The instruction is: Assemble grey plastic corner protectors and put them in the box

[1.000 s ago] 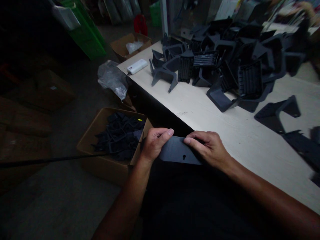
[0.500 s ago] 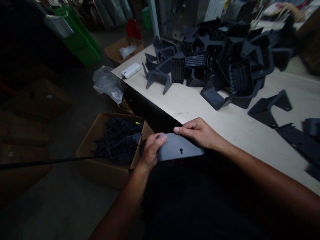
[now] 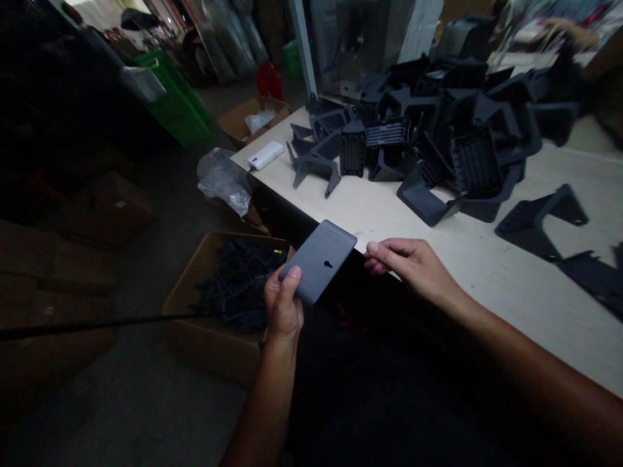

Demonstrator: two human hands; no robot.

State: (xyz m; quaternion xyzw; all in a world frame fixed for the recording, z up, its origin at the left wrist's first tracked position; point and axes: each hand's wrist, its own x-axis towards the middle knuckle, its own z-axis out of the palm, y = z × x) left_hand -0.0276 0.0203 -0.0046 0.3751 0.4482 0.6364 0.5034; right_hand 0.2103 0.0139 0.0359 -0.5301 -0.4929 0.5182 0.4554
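Observation:
My left hand (image 3: 285, 301) grips a dark grey plastic bracket (image 3: 327, 250) by its lower end, thumb on top. A flat face with a keyhole-shaped slot is turned up towards me; its underside is hidden. Apart from the bracket, to its right, my right hand (image 3: 406, 263) is closed at the table edge, thumb pressed against curled fingers. Whether anything small is pinched there I cannot tell. Several similar U-shaped brackets (image 3: 428, 207) lie heaped on the pale table (image 3: 370, 214). Below and left, a cardboard box (image 3: 214, 344) holds more dark plastic parts (image 3: 238, 279).
A white phone-like device (image 3: 266, 156) lies at the table's left corner. Beyond that corner are a clear plastic bag (image 3: 224, 178) and another cardboard box (image 3: 233, 123). A dark strap or cord (image 3: 97, 327) crosses from the left. Green crates (image 3: 180, 107) stand farther back.
My right hand has let go of the bracket and moved slightly right. My left hand has tilted the bracket so its far end points up and right.

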